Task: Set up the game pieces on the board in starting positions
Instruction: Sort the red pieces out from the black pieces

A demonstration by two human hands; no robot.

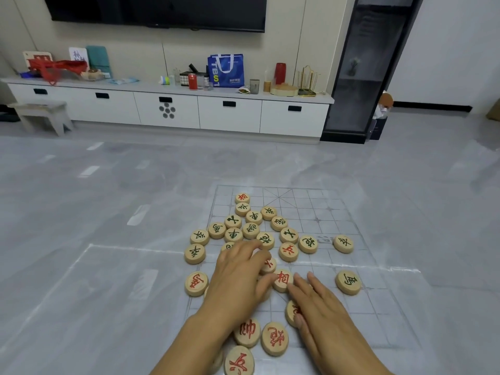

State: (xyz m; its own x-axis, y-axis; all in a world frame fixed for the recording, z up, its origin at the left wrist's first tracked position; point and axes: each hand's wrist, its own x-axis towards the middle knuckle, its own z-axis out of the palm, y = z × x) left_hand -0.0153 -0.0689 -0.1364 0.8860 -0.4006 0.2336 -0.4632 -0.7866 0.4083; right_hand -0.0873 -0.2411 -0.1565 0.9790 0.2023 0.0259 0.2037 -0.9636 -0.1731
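resting both your hands flat among the scattered pieces [253,217] on the board [319,212].
your left hand [238,277] and right hand [322,307] lie released, fingers [300,282] touching the red-marked piece [282,278] between them.

A glossy grey tiled floor [108,266] carries a clear gridded board [338,226], strewn with round wooden pieces [254,217].

Even, bright indoor light w/ soft, faint shadows under the hands. Pale glare streaks on the glossy floor [140,212] and the clear board [338,220]. Wide-angle bend at edges; slight softness throughout.
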